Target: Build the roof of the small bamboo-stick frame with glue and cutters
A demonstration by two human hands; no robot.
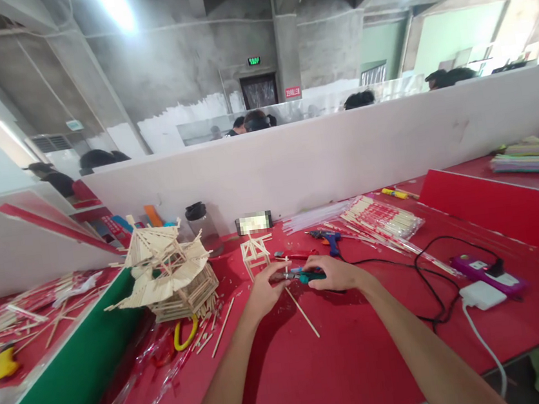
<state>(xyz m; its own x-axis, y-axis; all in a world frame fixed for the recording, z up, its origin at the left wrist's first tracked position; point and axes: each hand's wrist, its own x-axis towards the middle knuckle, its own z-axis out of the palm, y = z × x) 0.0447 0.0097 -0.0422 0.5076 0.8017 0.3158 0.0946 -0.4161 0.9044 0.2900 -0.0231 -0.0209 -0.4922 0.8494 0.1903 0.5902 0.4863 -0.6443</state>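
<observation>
My right hand [337, 273] is closed around the teal handle of a small pair of pliers [304, 276], its jaws pointing left. Facing it, my left hand [267, 286] pinches a thin wooden stick [303, 313] by the jaws; the stick slants down toward the front, and the fingers partly hide its upper end. Just behind my left hand stands a small frame of wooden sticks [254, 253]. Farther left is a larger pagoda-like model [173, 271] built of sticks, with tiered roofs.
A blue glue gun [331, 240] lies behind my right hand, near packaged sticks [381, 218]. A black cable runs right to a purple power strip [487, 274] with a white charger [483, 294]. Yellow-handled scissors [186, 333] lie under the model. A green divider [70, 374] borders the left.
</observation>
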